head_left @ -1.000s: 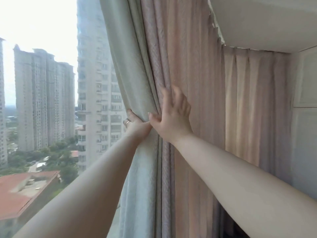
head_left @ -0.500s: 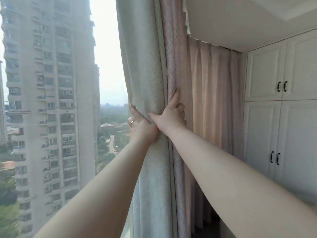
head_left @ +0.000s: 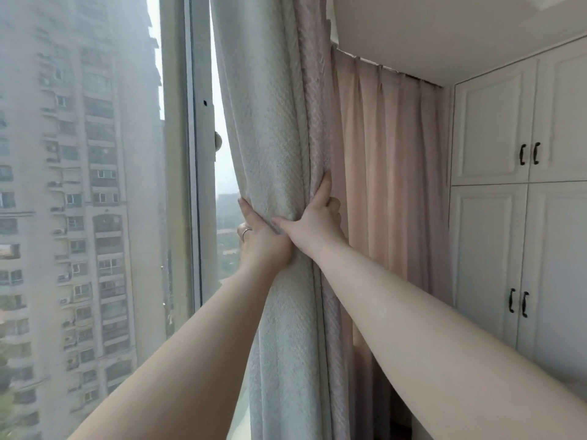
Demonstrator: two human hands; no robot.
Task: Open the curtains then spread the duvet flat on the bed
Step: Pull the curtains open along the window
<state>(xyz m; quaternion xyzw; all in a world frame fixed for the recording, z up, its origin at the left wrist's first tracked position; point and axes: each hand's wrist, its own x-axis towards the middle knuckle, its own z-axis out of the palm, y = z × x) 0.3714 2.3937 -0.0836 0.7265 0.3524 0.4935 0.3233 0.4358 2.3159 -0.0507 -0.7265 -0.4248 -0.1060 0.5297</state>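
Both hands clamp the gathered curtain [head_left: 279, 128] between them, mid-frame, just right of the window frame [head_left: 187, 154]. Left hand [head_left: 262, 242], ring on a finger, wraps its left edge, fingers hidden behind cloth. Right hand [head_left: 313, 223] presses its right side, thumb across the front, index up. White wardrobe [head_left: 495, 217] far right. Duvet not in view.

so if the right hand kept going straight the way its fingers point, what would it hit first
The right hand points up along the gathered curtain, which it already grips. Going straight on, it would probably just slide up those folds toward the ceiling; depth is unclear.
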